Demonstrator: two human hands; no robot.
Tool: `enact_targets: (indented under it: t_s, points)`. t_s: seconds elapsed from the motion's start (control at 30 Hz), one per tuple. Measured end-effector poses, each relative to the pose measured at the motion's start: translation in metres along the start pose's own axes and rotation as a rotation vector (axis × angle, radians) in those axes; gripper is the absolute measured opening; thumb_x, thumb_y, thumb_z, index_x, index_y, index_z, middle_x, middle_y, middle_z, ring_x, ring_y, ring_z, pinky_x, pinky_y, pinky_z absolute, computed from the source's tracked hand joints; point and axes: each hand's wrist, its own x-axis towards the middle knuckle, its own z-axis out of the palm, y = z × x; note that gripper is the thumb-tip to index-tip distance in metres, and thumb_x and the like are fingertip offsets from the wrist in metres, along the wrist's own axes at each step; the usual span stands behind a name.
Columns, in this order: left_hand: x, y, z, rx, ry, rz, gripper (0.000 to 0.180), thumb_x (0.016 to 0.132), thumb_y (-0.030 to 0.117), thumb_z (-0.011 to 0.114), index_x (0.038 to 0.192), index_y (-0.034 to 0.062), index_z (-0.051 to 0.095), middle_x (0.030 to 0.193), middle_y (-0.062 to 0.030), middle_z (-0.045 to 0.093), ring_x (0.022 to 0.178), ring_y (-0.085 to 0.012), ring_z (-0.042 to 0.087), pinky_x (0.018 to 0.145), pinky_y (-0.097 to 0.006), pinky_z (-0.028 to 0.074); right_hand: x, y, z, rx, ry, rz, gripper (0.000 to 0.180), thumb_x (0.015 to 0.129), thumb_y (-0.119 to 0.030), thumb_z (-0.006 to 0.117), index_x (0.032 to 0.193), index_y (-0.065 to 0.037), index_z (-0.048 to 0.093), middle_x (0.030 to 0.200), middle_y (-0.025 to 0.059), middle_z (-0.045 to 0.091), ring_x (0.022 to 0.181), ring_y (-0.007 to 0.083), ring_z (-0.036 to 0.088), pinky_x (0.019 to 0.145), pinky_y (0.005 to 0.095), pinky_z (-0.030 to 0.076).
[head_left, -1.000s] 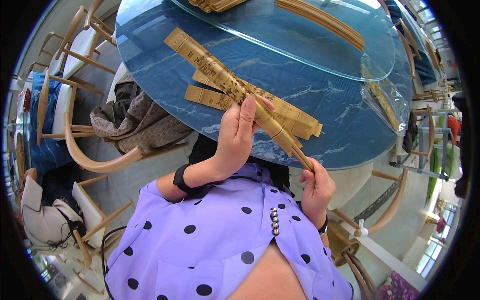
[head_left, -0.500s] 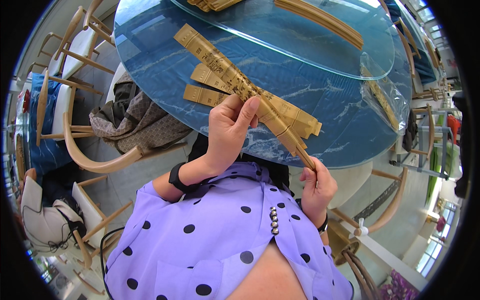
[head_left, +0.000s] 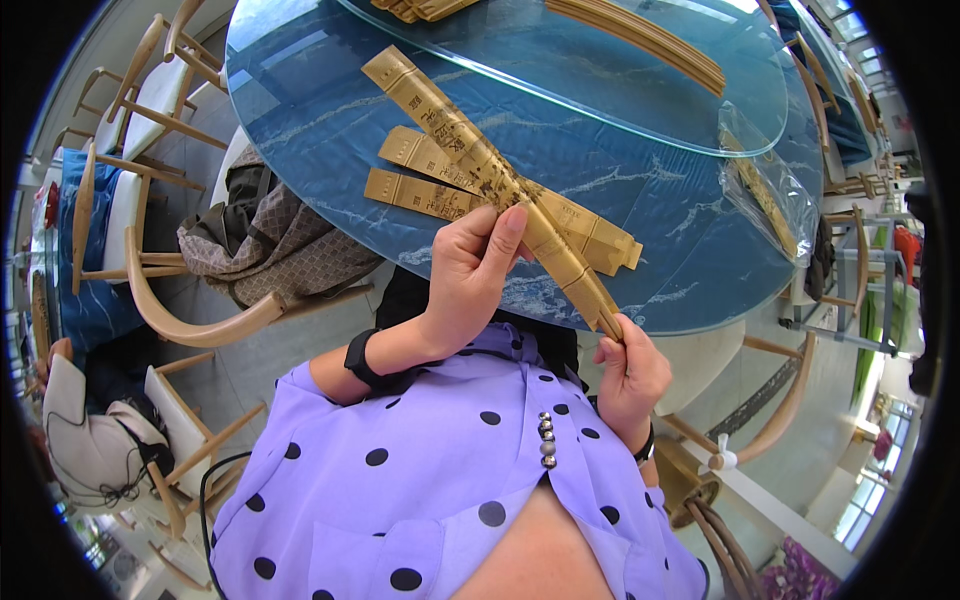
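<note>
A long gold paper chopstick sleeve (head_left: 430,105) with dark print slants across the front of me, over the near table edge. My left hand (head_left: 470,265) is closed on its middle, thumb on top. At its lower right end, my right hand (head_left: 632,375) pinches the sleeve's tip, where thin brown chopstick ends seem to be; the fingers partly hide them. Beneath and behind it, several similar gold sleeves (head_left: 425,195) lie fanned on the blue table (head_left: 330,130), partly covered by the held one and my left hand.
A raised glass turntable (head_left: 500,75) carries a long row of gold sleeves (head_left: 640,35) and another bundle (head_left: 425,8). A clear plastic bag (head_left: 770,205) with a gold strip inside lies at the table's right. A wooden chair (head_left: 205,325) with a patterned bag (head_left: 270,235) stands left.
The chopsticks that stuck out at the sleeve's lower end are now almost covered by it. My left hand has moved slightly down and right along with the sleeve.
</note>
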Motion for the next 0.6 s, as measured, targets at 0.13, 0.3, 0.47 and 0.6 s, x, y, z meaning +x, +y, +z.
enact_targets:
  t_s: [0.13,0.3,0.47,0.6]
  points:
    - [0.003,0.004,-0.001,-0.020,0.057,0.065,0.031,0.109,0.020,0.054,0.085,0.0008,0.058,0.074,0.0031,0.054,0.066,-0.0013,0.041,0.058,-0.019,0.035,-0.001,0.002,0.000,0.002,0.001,-0.008,0.020,0.097,-0.006,0.067,0.112,0.006,0.066,0.074,0.0122,0.065,0.055,0.0195,0.063,0.050,0.0311,0.047]
    - [0.003,0.000,0.001,0.007,0.089,0.112,0.031,0.109,0.019,0.053,0.085,0.0005,0.056,0.075,0.0039,0.052,0.067,-0.0016,0.040,0.062,-0.018,0.038,-0.002,0.001,0.001,-0.003,-0.001,-0.024,0.021,0.097,-0.005,0.067,0.113,0.008,0.065,0.074,0.0124,0.066,0.055,0.0198,0.063,0.050,0.0313,0.048]
    - [-0.001,0.002,0.001,-0.036,0.052,0.103,0.026,0.109,0.020,0.051,0.092,0.0018,0.059,0.079,0.0038,0.054,0.067,-0.0019,0.040,0.062,-0.018,0.039,0.001,0.000,0.001,0.006,-0.010,-0.032,0.022,0.096,-0.004,0.067,0.113,0.009,0.064,0.074,0.0121,0.066,0.055,0.0199,0.063,0.050,0.0315,0.048]
    - [0.008,0.013,0.006,-0.130,0.076,-0.070,0.035,0.112,0.033,0.042,0.106,0.0038,0.061,0.072,0.0069,0.045,0.059,0.0000,0.032,0.053,-0.019,0.027,-0.001,-0.001,0.004,0.050,-0.023,-0.030,0.023,0.094,-0.006,0.070,0.112,0.008,0.065,0.074,0.0114,0.065,0.056,0.0198,0.063,0.051,0.0319,0.048]
